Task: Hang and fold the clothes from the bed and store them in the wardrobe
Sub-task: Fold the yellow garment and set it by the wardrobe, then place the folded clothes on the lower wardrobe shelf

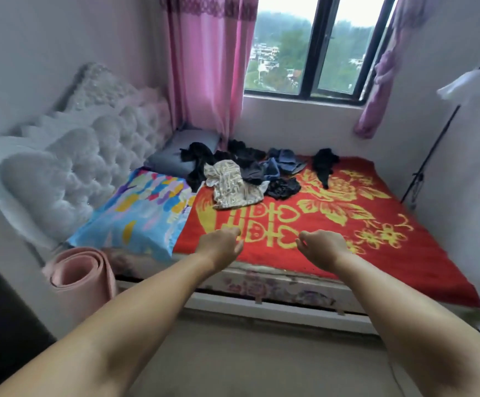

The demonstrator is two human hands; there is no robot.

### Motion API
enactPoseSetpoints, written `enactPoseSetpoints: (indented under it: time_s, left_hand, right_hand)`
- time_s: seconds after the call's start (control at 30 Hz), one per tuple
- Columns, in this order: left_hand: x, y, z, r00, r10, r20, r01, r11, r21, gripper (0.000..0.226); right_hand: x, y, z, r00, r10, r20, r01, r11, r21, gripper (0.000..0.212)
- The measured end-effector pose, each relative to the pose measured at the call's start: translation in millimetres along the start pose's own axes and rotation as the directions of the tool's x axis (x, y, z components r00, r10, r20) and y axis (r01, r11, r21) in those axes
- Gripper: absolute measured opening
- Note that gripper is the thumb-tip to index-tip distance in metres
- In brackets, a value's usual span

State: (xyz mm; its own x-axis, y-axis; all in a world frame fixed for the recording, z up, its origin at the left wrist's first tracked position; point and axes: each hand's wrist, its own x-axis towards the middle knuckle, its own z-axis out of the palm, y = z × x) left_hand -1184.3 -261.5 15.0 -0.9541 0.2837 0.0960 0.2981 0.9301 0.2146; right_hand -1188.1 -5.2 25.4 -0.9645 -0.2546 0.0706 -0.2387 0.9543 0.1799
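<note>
A bed covered by a red blanket [376, 239] with yellow patterns fills the middle of the view. A heap of clothes lies at its far side under the window: a cream patterned garment [230, 184], several black garments [250, 159], a blue garment [281, 161] and a separate black piece [324, 164]. My left hand [221, 246] and my right hand [323, 245] reach out over the near edge of the bed, fingers loosely curled, holding nothing. Both hands are well short of the clothes. No wardrobe is in view.
A colourful pillow [138, 216] and a grey pillow [181, 153] lie by the white tufted headboard [75, 167]. A rolled pink mat [81, 276] stands at the bed's left corner. Pink curtains [207, 67] frame the window. A black stand [433, 150] is at right.
</note>
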Motion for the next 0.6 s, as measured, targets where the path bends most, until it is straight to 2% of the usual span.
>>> enactPoseSetpoints:
  time_s: [0.2,0.33,0.47,0.53,0.6]
  left_hand:
    - [74.9,39.6,9.2,0.997,0.078,0.024,-0.078,0.997,-0.003,0.038]
    - [115.3,27.6,27.9,0.993,0.097,0.070,-0.098,0.995,0.020,0.038]
    - [175.3,0.1,38.5,0.992,0.102,0.080,-0.105,0.994,0.034,0.038]
    - [213.4,-12.6,39.7,0.990,0.124,0.066,-0.126,0.991,0.033,0.037]
    - [260.6,-28.3,38.5,0.989,0.139,0.047,-0.141,0.989,0.036,0.035]
  right_hand:
    - [27.8,63.3,18.8,0.995,0.088,0.045,-0.089,0.996,0.012,0.037]
    - [61.6,66.4,40.8,0.993,0.086,0.084,-0.089,0.995,0.033,0.037]
    - [121.3,63.3,49.7,0.982,0.104,0.159,-0.127,0.982,0.140,0.029]
    - [155.6,68.2,54.0,0.985,0.109,0.131,-0.122,0.987,0.100,0.030]
    - [197.1,78.8,57.7,0.992,0.103,0.067,-0.103,0.995,-0.011,0.031]
